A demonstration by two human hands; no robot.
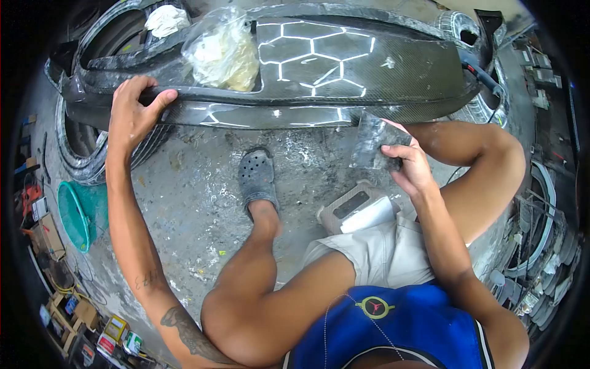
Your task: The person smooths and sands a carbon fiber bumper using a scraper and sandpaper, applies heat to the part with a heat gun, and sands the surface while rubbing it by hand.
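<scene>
A long glossy carbon-fibre car body panel (399, 71) lies across the tyres in front of me, with hexagon light reflections on it. My left hand (134, 107) grips the panel's near rim at the left, thumb along the edge and fingers curled over it. Pinched in my right hand (413, 163) is a dark grey, worn sheet of sandpaper (372, 140), just below the panel's near edge on the right. A clear plastic bag (224, 52) with yellowish-white contents sits in the panel's opening. White crumpled plastic (167, 21) lies at the far left.
Tyres (80, 147) support the panel at both ends. A tool with a blue-grey handle (479, 75) rests at the right. A plastic stool (353, 206) is under me. The green basin (75, 215) stands left. Boxes and cans (117, 332) line the lower left; assorted parts (534, 277) pile up right.
</scene>
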